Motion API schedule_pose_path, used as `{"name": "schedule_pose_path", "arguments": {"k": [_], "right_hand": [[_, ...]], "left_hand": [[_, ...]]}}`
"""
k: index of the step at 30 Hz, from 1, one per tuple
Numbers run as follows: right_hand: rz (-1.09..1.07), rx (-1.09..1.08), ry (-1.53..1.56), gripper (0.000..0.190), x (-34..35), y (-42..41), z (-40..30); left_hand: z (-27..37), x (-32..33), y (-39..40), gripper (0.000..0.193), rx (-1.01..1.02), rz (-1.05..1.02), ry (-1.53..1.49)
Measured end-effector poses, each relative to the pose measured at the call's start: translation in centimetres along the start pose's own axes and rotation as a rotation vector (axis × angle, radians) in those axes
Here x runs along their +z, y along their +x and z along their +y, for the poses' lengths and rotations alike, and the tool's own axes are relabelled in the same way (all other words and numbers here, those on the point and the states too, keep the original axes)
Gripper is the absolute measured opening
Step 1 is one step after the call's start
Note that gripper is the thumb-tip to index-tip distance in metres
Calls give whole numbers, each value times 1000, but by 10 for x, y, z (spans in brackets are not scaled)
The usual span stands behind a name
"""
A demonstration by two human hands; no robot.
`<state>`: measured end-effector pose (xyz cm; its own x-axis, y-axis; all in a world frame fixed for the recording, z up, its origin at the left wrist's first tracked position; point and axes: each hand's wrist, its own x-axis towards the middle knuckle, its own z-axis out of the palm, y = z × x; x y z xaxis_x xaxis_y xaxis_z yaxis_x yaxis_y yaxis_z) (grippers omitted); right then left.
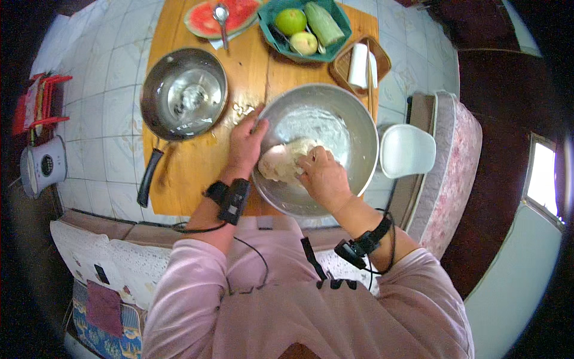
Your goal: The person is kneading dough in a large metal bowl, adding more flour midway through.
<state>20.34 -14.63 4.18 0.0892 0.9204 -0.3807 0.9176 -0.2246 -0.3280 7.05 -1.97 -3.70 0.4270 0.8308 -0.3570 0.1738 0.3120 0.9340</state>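
A large stainless steel basin [358,112] stands at the right front part of the wooden table. Pale, sticky dough [279,164] lies in its lower left, and the basin floor beside it has a whitish film. My left hand [246,141] grips the basin's left rim, thumb at the edge and fingers on the outside. Inside the basin, my right hand [325,177] has its bent fingers pressed into the right end of the dough, pinching it; the fingertips are partly hidden. Both wrists carry strapped black devices with cables.
A frying pan [184,94] sits at left, its black handle [150,177] over the table edge. Behind are cut watermelon [202,20] with a metal spoon [221,15], a green basket [269,38] of produce, and a brown tray [343,67]. A white plastic object [408,150] stands right.
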Motion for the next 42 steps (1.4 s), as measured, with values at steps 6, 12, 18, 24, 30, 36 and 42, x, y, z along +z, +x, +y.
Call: {"name": "schedule_pose_path", "arguments": {"k": [6, 12, 18, 24, 30, 36, 42], "right_hand": [[-58, 110, -14, 37, 51, 29, 11], [-68, 83, 14, 32, 41, 62, 25], [-250, -48, -170, 43, 17, 9, -11], [-381, 127, -13, 19, 52, 59, 1], [-785, -472, -60, 24, 59, 79, 36], [-271, 16, 417, 38, -29, 92, 59], [-370, -28, 28, 49, 4, 136, -13]], "left_hand": [[10, 5, 0, 36, -3, -3, -20], [21, 12, 1, 36, -125, 3, 24], [9, 4, -6, 37, -83, 29, -71], [20, 10, -1, 36, -55, -13, 136], [3, 10, 6, 37, -42, 33, 31], [-9, 10, -39, 35, -202, 115, -193], [-7, 23, -42, 34, -66, 135, -363]]}}
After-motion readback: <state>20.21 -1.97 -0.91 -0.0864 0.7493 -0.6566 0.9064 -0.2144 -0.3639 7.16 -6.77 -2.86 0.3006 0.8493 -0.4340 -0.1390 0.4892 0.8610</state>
